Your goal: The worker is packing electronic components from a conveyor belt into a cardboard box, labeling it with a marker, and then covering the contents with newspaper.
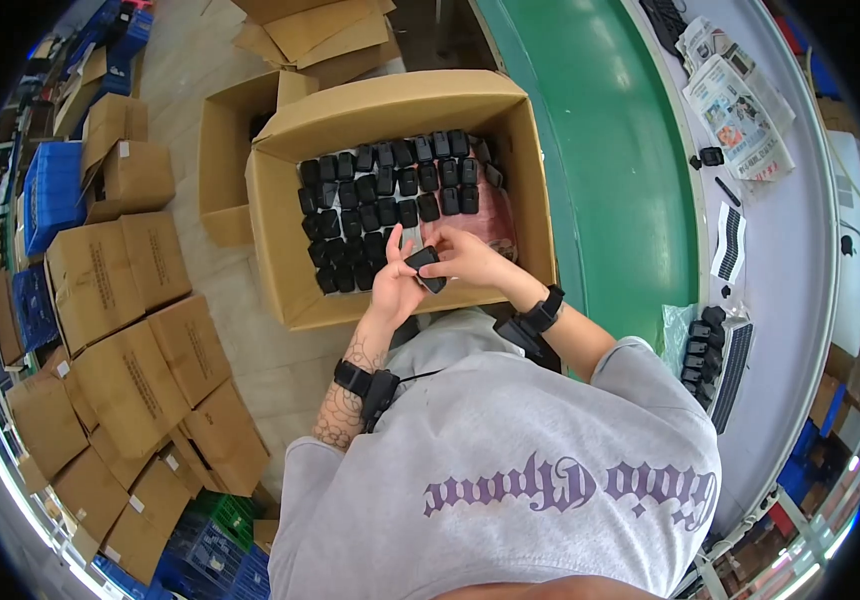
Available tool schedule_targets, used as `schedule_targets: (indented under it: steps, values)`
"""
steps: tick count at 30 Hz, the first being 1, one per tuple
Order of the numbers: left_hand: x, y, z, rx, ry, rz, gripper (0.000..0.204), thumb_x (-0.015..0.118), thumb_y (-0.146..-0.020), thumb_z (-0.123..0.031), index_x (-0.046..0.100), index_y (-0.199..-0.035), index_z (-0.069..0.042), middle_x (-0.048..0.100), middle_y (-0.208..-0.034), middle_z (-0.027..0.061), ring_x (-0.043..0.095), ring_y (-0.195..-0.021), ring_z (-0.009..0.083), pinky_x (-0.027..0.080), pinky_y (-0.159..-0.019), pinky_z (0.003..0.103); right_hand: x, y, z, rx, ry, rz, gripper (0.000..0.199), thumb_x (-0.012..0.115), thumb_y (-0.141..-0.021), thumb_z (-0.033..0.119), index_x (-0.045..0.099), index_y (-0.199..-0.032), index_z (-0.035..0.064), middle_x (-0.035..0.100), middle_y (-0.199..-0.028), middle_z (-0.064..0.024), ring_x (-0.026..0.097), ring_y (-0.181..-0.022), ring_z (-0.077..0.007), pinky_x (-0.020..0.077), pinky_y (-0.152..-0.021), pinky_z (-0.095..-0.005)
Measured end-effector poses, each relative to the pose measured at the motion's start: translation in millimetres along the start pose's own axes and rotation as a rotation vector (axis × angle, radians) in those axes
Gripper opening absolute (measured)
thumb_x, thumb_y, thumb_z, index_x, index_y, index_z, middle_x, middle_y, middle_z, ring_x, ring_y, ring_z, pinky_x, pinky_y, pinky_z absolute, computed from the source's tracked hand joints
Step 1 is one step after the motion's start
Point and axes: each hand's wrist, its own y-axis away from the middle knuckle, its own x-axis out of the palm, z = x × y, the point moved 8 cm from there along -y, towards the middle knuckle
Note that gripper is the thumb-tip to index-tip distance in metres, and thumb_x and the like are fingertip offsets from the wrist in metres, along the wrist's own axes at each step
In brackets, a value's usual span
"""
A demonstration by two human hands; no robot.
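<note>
Above the near edge of an open cardboard box (400, 110), I hold a small black box-shaped device (427, 268) tilted between both hands. My left hand (396, 288) grips it from its left side, with some fingers stretched upward. My right hand (466, 258) pinches it from the right, thumb on its upper face. Inside the box stand rows of similar black devices (387, 181), filling the left and middle. Pinkish-red sheeting (480, 215) shows at the box's right, and whitish material lies between some rows.
Another open carton (223, 165) stands left of the box. Closed cardboard boxes (130, 375) are piled at the left beside blue crates (53, 190). At right run a green surface (600, 150) and a pale bench (800, 290) bearing newspaper (740, 115), more black devices (702, 350) and label strips (728, 243).
</note>
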Motion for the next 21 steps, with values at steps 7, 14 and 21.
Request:
schedule_targets:
  steps: [7, 14, 21]
  values:
    - [-37, 11, -34, 0.062, 0.236, -0.179, 0.057, 0.045, -0.081, -0.018, 0.038, -0.137, -0.026, 0.03, -0.142, 0.0118, 0.03, -0.131, 0.0337, 0.019, -0.105, 0.067, -10, -16, -10, 0.121, -0.592, -0.206, 0.055, 0.074, -0.075, 0.004, 0.048, -0.123, 0.0045, 0.065, -0.091, -0.0079, 0.062, -0.074, -0.016, 0.0516, -0.06, -0.0292]
    - [-53, 87, -71, 0.164, 0.197, -0.052, 0.059, 0.041, -0.089, -0.022, 0.025, -0.146, -0.017, 0.027, -0.147, 0.0177, 0.028, -0.135, 0.0329, 0.023, -0.11, 0.054, -186, -51, -153, 0.094, -0.037, -1.136, 0.066, 0.074, -0.071, 0.004, 0.042, -0.129, -0.0006, 0.061, -0.109, -0.0175, 0.061, -0.092, -0.033, 0.0496, -0.082, -0.0375]
    - [-110, 184, -81, 0.243, 0.01, -0.409, 0.06, 0.039, -0.09, -0.026, 0.023, -0.147, -0.015, 0.03, -0.146, 0.0176, 0.04, -0.126, 0.0276, 0.033, -0.104, 0.047, -167, -81, -168, 0.111, 0.516, -1.073, 0.054, 0.064, -0.073, 0.0, 0.043, -0.123, 0.0031, 0.054, -0.113, -0.0277, 0.051, -0.108, -0.0443, 0.0425, -0.094, -0.0453]
